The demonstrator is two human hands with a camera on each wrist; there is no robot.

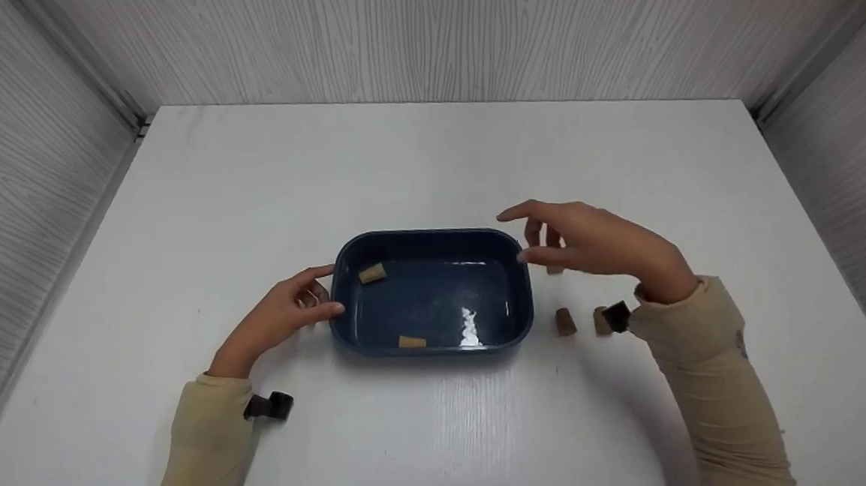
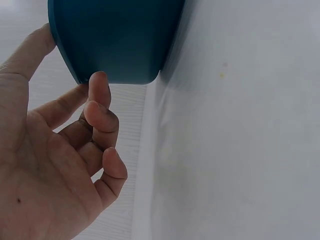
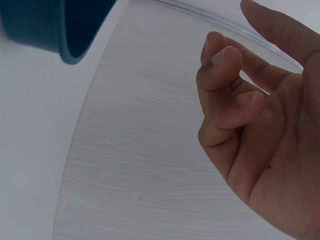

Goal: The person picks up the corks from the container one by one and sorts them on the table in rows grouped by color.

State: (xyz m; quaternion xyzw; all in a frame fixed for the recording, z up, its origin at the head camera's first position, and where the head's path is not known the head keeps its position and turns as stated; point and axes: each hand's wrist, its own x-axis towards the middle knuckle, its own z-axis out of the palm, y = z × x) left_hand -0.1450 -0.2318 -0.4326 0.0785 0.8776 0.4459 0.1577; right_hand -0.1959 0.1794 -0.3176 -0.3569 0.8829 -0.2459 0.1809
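A dark blue rectangular tub (image 1: 426, 355) stands on the table, with one cork (image 1: 372, 273) toward its back left and another cork (image 1: 412, 342) by its front wall. My left hand (image 1: 286, 313) holds the tub's left end, thumb at the rim and index finger at the wall; its other fingers curl loosely below in the left wrist view. My right hand (image 1: 591, 238) hovers by the tub's right end, empty, index finger stretched out and the others bent. Below it, a cork (image 1: 555, 270) is partly hidden. Two more corks, one (image 1: 565, 322) upright-looking, the other (image 1: 601, 321) partly covered by the wrist camera, stand nearer me.
The white table (image 1: 405, 452) has a grey wood-grain panel (image 1: 415, 39) behind it and side panels at left and right. A dark wrist camera (image 1: 616, 316) sticks out from the right sleeve, another camera (image 1: 280, 406) from the left.
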